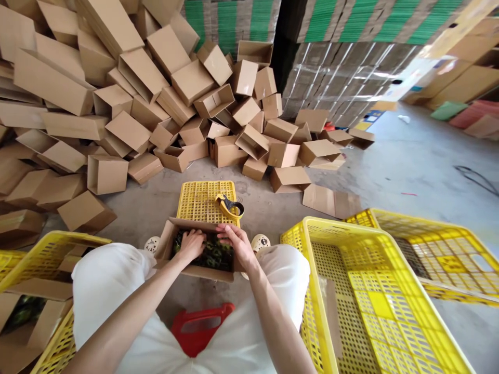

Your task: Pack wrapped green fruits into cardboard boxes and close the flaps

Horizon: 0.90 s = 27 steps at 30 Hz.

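Observation:
An open cardboard box (218, 274) sits between my knees, against an upturned yellow crate (195, 200). Dark green leafy contents (212, 254) fill it; their exact kind is not clear. My left hand (191, 246) is inside at the left, fingers laid over the greens. Over the box's right end, my right hand (238, 243) has its fingers stretched and apart, close to the far rim. No object shows in either hand. On the crate rests a yellow and black tape dispenser (231, 206), just beyond my right hand.
Yellow crates stand at my right (351, 234) and left (78, 239); the left one holds an opened box (42, 288) with greens. A red plastic stool (195, 337) is under me. Ahead spreads a heap of empty cardboard boxes (191, 83), with strapped cardboard stacks (327, 67) behind.

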Each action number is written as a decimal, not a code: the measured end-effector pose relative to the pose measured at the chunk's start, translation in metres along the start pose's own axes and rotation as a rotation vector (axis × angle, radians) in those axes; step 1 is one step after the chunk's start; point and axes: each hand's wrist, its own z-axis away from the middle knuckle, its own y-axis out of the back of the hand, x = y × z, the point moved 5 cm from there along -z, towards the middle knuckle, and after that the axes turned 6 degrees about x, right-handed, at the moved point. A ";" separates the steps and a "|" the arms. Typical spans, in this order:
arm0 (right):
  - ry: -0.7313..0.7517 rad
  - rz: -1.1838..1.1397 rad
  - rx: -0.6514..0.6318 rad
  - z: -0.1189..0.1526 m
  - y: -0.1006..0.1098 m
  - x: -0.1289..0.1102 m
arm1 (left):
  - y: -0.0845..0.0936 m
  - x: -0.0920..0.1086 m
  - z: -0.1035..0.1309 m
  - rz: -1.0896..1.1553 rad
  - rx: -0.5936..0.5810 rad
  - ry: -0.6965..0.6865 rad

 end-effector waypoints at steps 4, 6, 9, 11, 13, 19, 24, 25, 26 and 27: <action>0.000 0.010 0.021 -0.001 0.000 0.000 | 0.009 -0.013 0.008 0.076 0.040 0.001; -0.002 0.012 0.027 -0.001 0.000 -0.001 | 0.012 -0.019 0.015 0.196 0.097 0.004; -0.002 0.018 0.032 0.001 0.001 -0.003 | 0.013 -0.028 0.027 0.419 0.178 0.048; -0.004 0.027 0.032 0.001 0.001 -0.004 | 0.011 -0.029 0.033 0.503 0.192 0.071; -0.008 0.038 0.029 0.002 0.000 -0.003 | 0.011 -0.025 0.036 0.482 0.172 0.067; -0.005 0.040 0.022 0.001 0.000 -0.003 | 0.013 0.000 0.033 0.186 0.048 -0.071; 0.000 0.052 0.017 0.002 0.001 -0.004 | 0.008 0.011 0.027 0.184 0.029 -0.216; -0.002 0.052 0.015 0.003 0.001 -0.005 | 0.008 0.011 0.025 0.233 0.033 -0.226; -0.004 0.050 0.013 0.004 0.001 -0.005 | 0.009 0.010 0.024 0.295 0.037 -0.231; -0.005 0.047 0.011 0.005 0.000 -0.006 | 0.012 0.009 0.023 0.369 0.048 -0.229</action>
